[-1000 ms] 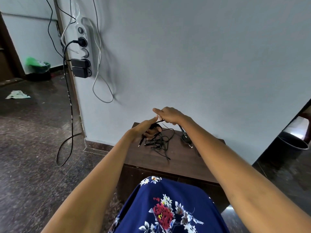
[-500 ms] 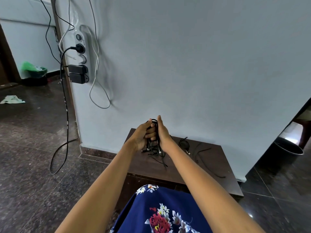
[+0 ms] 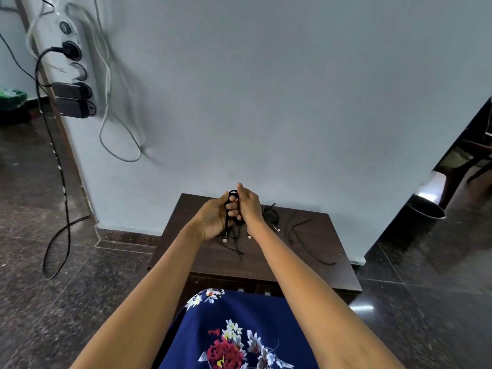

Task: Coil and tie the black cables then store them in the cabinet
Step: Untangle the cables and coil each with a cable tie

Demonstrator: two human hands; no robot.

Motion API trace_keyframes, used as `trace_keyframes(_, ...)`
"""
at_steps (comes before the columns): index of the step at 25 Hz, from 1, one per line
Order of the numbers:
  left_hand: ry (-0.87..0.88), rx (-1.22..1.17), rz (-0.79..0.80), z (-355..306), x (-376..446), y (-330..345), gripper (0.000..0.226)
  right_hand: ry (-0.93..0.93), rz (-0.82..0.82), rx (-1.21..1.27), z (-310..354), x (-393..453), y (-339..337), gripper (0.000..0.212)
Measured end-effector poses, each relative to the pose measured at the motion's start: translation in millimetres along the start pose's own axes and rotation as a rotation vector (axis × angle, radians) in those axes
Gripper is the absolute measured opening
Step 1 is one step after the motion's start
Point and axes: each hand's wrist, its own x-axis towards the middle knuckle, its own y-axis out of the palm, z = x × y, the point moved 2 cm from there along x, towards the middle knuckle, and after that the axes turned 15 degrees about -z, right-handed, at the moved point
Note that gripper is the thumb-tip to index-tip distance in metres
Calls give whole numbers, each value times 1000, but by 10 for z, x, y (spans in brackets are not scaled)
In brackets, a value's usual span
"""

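A low dark wooden cabinet [image 3: 319,272] stands against the white wall. Above its top, my left hand [image 3: 213,218] and my right hand [image 3: 249,205] hold a looped black cable [image 3: 231,195] between them, fingers closed round the loops. Its loose ends with plugs hang down to the cabinet top. A second black cable [image 3: 271,214] lies coiled just right of my right hand. A third black cable [image 3: 300,235] lies loose and uncoiled further right on the top.
A white power strip [image 3: 74,65] with black plugs hangs on the wall at upper left, with cables trailing onto the dark stone floor. A dark bin [image 3: 423,213] stands at the right past the wall's corner. My blue floral garment fills the bottom.
My hands came together from apart, gathering the cable into upright loops. The view has shifted left, showing the whole cabinet top and the other cables.
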Motion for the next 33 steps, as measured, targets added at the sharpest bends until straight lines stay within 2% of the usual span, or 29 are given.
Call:
trace_keyframes(3, 50, 64, -106, 298, 268, 172, 42, -8, -31, -93, -235, 224, -236, 42)
trace_keyframes(6, 116, 126, -182, 536, 552, 259, 41, 16, -65, -253, -532, 489, -558, 50)
trace_keyframes(8, 162, 153, -215, 634, 759, 267, 39, -37, -152, -475, -757, 716, -888, 46)
trace_keyframes(10, 178, 167, -239, 684, 947, 239, 39, -77, -186, -811, -974, 891, -1245, 33)
trace_keyframes(12, 172, 179, -247, 701, 1076, 197, 39, -125, -195, -1095, -1177, 970, -1517, 34)
trace_keyframes(14, 161, 189, -250, 723, 1179, 156, 39, -157, -168, -1235, -1385, 1020, -1671, 32)
trace_keyframes(17, 147, 169, -245, 759, 1252, 67, 39, -166, -202, -1318, -1562, 1054, -1698, 18)
trace_keyframes(20, 152, 183, -226, 745, 1227, -29, 38, -121, -276, -1326, -1588, 1081, -1703, 18)
trace_keyframes(24, 176, 139, -256, 639, 1102, -71, 39, -30, -306, -1208, -1510, 995, -1776, 22)
trace_keyframes(27, 199, 125, -282, 531, 946, -45, 38, -77, -329, -1080, -1292, 796, -1756, 20)
trace_keyframes(29, 212, 97, -291, 447, 828, -36, 38, -168, -272, -873, -1101, 650, -1649, 12)
trace_keyframes(33, 253, 18, -325, 194, 523, -63, 39, -375, 34, -593, -565, 290, -1091, 8)
